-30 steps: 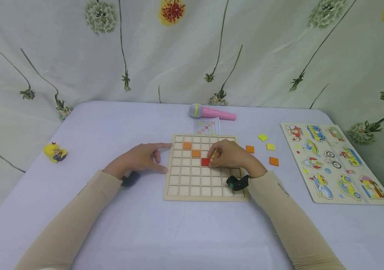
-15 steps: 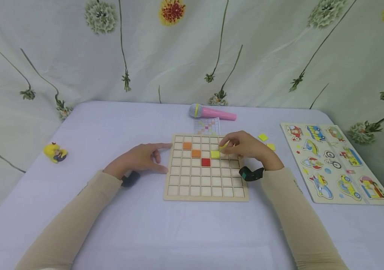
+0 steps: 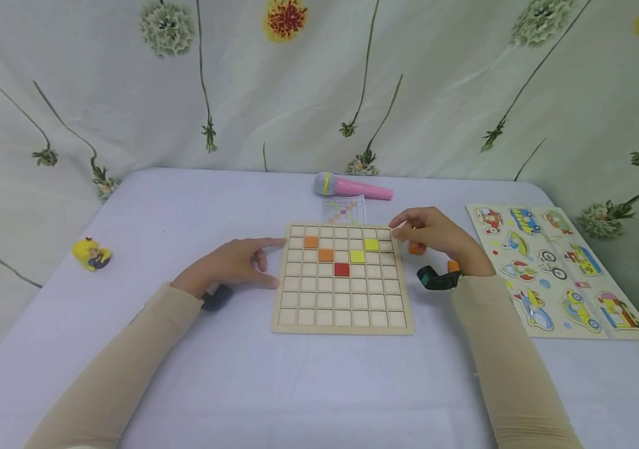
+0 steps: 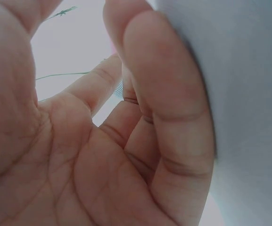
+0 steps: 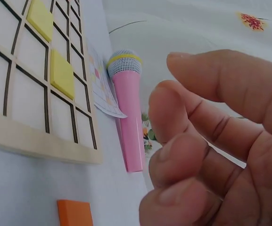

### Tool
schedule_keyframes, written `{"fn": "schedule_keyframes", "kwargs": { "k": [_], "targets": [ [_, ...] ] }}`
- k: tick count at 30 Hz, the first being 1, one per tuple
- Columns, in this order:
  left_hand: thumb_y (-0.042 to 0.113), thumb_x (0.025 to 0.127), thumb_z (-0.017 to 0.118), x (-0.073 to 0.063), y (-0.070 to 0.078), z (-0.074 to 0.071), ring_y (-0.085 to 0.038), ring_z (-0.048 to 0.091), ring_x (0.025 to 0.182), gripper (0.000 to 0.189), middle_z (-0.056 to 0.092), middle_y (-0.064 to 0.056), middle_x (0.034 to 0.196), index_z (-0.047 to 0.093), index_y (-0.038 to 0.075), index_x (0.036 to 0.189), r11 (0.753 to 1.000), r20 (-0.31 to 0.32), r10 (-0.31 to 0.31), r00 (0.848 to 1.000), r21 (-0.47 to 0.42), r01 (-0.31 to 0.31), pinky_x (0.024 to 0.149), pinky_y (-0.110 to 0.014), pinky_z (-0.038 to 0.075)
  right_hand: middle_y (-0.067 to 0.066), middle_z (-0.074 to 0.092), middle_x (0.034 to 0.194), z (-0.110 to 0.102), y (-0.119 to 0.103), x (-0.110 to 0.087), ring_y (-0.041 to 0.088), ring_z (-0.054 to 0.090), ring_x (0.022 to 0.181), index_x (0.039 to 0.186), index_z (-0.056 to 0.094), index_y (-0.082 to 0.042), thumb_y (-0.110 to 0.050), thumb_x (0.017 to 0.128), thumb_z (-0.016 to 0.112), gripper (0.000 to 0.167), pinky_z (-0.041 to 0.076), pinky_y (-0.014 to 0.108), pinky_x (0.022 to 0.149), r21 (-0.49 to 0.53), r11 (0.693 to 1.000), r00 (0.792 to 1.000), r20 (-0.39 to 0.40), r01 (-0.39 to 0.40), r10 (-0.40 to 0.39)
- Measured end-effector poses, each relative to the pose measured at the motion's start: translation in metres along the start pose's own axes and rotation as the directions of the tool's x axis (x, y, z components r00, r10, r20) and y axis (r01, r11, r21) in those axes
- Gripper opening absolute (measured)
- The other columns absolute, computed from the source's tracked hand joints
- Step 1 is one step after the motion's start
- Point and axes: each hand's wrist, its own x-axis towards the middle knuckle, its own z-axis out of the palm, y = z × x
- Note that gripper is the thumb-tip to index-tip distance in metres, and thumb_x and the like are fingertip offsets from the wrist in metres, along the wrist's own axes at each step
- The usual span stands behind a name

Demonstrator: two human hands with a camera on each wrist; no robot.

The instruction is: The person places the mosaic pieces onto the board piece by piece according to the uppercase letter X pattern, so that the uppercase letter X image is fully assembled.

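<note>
A square pale-wood grid board (image 3: 342, 330) lies flat on the white-covered bench (image 3: 252, 386), midway between the person's hands. Five tiles sit in its recesses in a V: a red square tile (image 3: 342, 270) in the middle cell, two orange square tiles (image 3: 326, 255) rising toward the far left, and two yellow square tiles (image 3: 357, 256) toward the far right. The raised ribs probably keep each one from sliding.

The left hand (image 3: 235, 262) touches the board's left edge with forefinger and thumb stretched well apart, likely to steady it. The right hand (image 3: 434, 234) is at the far right corner, fingers bent, a narrow gap between the tips and nothing visible in it; whether it touches the rim I cannot tell.

Two loose orange tiles (image 3: 417, 248) lie right of the board, presumably within easy reach, though the right hand and wrist partly cover them. Just beyond the board is a small printed grid card (image 3: 344, 210), probably placed for viewing, with a pink toy microphone (image 3: 364, 189) behind it. A wooden picture-puzzle board (image 3: 566, 333) lies farther right, its near-left edge hidden by the right sleeve (image 3: 510, 362); a yellow-haired figurine (image 3: 92, 254) is well apart on the left.
</note>
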Motion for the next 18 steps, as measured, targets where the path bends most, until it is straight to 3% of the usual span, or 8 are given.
{"fn": "schedule_keyframes", "kwargs": {
  "k": [6,12,18],
  "targets": [
    [0.036,0.09,0.09,-0.001,0.001,0.0,-0.02,0.054,0.081,0.092,0.064,-0.005,0.103,0.043,0.013,0.167,1.0,0.001,0.008,1.0,0.001,-0.008,0.076,-0.035,0.045,0.012,0.063,0.089,-0.012,0.008,-0.005,0.019,0.05,0.066,0.129,0.069,0.005,-0.016,0.106,0.067,0.031,0.047,0.031,0.065,-0.023,1.0,0.995,-0.098,-0.015,0.012],
    [0.035,0.091,0.089,-0.001,0.002,-0.001,-0.019,0.054,0.081,0.092,0.065,-0.005,0.103,0.043,0.013,0.167,1.0,0.003,0.002,1.0,0.005,-0.002,0.076,-0.035,0.045,0.009,0.063,0.103,-0.028,0.019,-0.013,0.021,0.053,0.079,0.133,0.067,0.005,-0.018,0.107,0.066,0.035,0.049,0.029,0.065,-0.07,0.996,0.988,-0.144,-0.056,0.045],
    [0.035,0.091,0.089,-0.001,0.002,-0.001,-0.02,0.055,0.081,0.092,0.064,-0.005,0.103,0.042,0.015,0.168,1.0,0.004,-0.017,1.0,-0.002,0.017,0.076,-0.035,0.045,0.015,0.063,0.118,-0.046,0.03,-0.024,0.029,0.055,0.094,0.139,0.065,0.003,-0.019,0.107,0.066,0.039,0.05,0.029,0.073,-0.097,0.981,0.972,-0.184,-0.168,0.148]
  ]
}}
